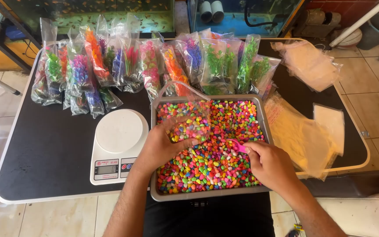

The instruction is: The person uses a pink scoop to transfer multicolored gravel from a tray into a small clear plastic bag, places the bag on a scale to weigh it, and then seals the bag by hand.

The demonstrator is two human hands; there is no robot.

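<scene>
Resting nearest the viewer, a grey metal tray (207,194) heaped with multicoloured gravel pebbles (224,162) sits at the front edge of a black tabletop (44,153) with a pale rim.

Over the tray: right hand (270,164), fingers closed around the handle of a pink scoop (237,147), its bowl sunk in the pebbles near the tray's centre. Left hand (163,145), thumb and fingers pinched on the side of a clear plastic bag (185,116), which stands open above the tray's rear left part and is partly filled with pebbles.

Left of the tray, just beside it: white digital kitchen scale (119,145), round platform bare, small display at its front.

Right of the tray: loose pile of flat clear bags (303,136), some overhanging the table rim; a second pile (308,63) farther back on the right.

Behind the tray: a row of bagged artificial aquarium plants (154,66), green, purple, orange, pink and blue, leaning upright across the table's rear.

Beyond the table: glass fish tanks (110,13) with small fish, one blue-floored tank (242,17) with pipes. Floor of pale square tiles (373,87) all around; white pole and bucket at the far right.
</scene>
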